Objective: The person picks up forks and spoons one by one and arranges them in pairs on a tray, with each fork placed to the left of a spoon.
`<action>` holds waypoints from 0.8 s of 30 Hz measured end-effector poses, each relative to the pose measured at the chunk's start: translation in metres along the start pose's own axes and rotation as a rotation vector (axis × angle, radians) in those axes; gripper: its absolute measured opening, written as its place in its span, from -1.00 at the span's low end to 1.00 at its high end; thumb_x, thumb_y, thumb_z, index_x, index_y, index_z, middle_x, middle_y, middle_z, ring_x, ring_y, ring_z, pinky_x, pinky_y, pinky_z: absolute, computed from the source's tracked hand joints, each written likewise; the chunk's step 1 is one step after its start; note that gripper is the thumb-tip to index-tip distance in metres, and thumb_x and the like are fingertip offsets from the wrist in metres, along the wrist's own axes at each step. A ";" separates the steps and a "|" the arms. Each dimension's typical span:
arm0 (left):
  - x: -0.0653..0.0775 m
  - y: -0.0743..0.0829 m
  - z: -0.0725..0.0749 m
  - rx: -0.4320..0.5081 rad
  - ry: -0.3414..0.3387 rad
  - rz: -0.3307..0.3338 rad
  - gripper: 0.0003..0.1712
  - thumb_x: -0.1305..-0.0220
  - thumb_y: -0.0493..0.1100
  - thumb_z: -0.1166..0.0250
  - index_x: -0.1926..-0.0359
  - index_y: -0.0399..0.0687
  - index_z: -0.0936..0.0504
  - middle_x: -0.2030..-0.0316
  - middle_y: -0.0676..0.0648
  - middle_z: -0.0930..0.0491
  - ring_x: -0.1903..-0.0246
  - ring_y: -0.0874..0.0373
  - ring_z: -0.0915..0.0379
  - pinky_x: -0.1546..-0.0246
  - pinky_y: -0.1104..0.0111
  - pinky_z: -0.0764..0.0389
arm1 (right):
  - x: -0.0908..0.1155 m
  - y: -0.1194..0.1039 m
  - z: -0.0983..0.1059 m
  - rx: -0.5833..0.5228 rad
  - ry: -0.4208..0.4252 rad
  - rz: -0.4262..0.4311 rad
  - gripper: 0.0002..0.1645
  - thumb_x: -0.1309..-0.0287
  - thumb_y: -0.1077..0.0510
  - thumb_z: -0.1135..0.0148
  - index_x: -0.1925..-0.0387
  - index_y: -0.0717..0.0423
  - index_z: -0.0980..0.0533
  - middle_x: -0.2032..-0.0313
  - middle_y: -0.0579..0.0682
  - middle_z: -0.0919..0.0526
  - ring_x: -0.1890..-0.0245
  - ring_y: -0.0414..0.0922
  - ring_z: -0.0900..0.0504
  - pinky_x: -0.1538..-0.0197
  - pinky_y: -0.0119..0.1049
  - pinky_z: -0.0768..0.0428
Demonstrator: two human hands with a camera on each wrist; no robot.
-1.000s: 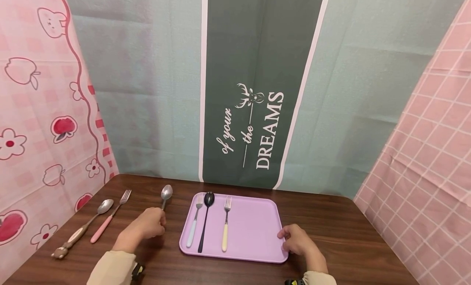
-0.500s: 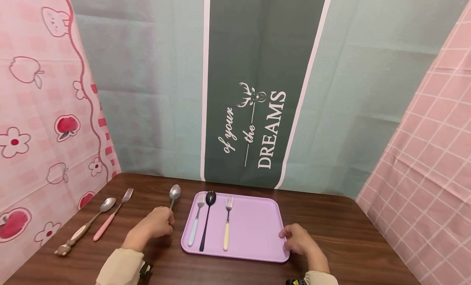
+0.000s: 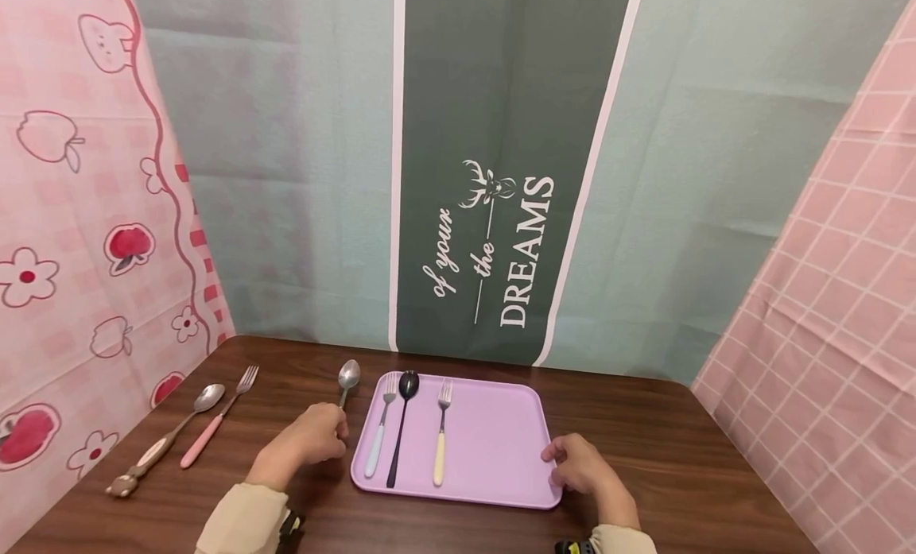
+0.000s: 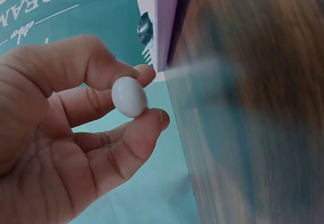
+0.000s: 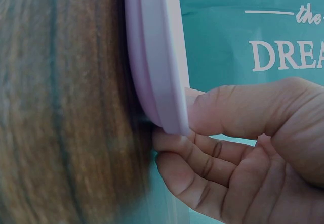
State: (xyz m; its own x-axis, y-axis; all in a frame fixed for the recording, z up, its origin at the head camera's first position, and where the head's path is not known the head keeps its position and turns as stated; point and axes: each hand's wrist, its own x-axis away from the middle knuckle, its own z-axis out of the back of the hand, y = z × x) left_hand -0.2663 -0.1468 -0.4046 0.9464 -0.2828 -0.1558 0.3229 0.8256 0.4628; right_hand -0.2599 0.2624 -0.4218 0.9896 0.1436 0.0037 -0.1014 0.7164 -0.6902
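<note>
My left hand [image 3: 311, 439] pinches a metal spoon [image 3: 348, 374] by its handle, just left of the purple tray [image 3: 494, 427]. The left wrist view shows the white rounded handle end [image 4: 128, 97] between thumb and fingertips; the bowl points away from me in the head view. My right hand [image 3: 581, 465] holds the tray's right rim, thumb above and fingers curled below it. On the tray's left half lie a fork with a light blue handle [image 3: 374, 452], a black spoon [image 3: 409, 385] and a fork with a pale yellow handle [image 3: 439, 459].
At the left of the wooden table [image 3: 644, 427] lie a spoon with a brown bear-shaped handle end [image 3: 153, 454] and a fork with a pink handle [image 3: 203, 444]. Fabric curtains [image 3: 329, 180] hang behind the table and at both sides.
My left hand has moved right with the spoon, closer to the tray's left edge. My right hand stays at the tray's right rim, and the other cutlery lies as before.
</note>
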 end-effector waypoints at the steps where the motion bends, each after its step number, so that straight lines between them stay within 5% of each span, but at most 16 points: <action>1: 0.000 0.001 0.000 0.001 0.001 0.000 -0.83 0.35 -0.40 -0.27 0.64 -0.11 -0.48 0.63 0.02 -0.35 0.58 0.14 -0.25 0.54 0.29 -0.37 | -0.001 0.001 0.000 -0.008 -0.007 0.005 -0.68 0.45 0.52 -0.21 0.48 0.23 -0.53 0.60 -0.01 -0.43 0.66 -0.10 -0.42 0.60 -0.26 -0.46; 11: -0.003 0.013 -0.007 0.010 0.006 -0.105 -0.86 0.31 -0.38 -0.26 0.68 -0.12 -0.46 0.67 0.06 -0.32 0.61 0.17 -0.22 0.60 0.33 -0.32 | 0.000 0.000 -0.002 -0.009 -0.005 -0.012 -0.68 0.44 0.53 -0.22 0.47 0.25 -0.53 0.60 0.00 -0.42 0.63 -0.09 -0.42 0.60 -0.24 -0.47; 24: -0.009 0.029 -0.019 -0.008 -0.001 -0.083 -0.85 0.31 -0.41 -0.24 0.67 -0.13 -0.45 0.61 -0.01 -0.32 0.51 0.11 -0.23 0.51 0.26 -0.35 | 0.002 -0.004 -0.002 -0.002 0.004 -0.011 -0.68 0.44 0.55 -0.20 0.47 0.26 -0.52 0.55 -0.01 -0.45 0.62 -0.11 -0.43 0.59 -0.25 -0.48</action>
State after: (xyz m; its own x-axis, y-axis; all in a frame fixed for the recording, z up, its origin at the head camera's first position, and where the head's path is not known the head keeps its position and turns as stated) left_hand -0.2653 -0.1117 -0.4062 0.9162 -0.3515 -0.1923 0.4007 0.8032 0.4409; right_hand -0.2577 0.2583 -0.4206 0.9911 0.1328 0.0080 -0.0904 0.7166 -0.6916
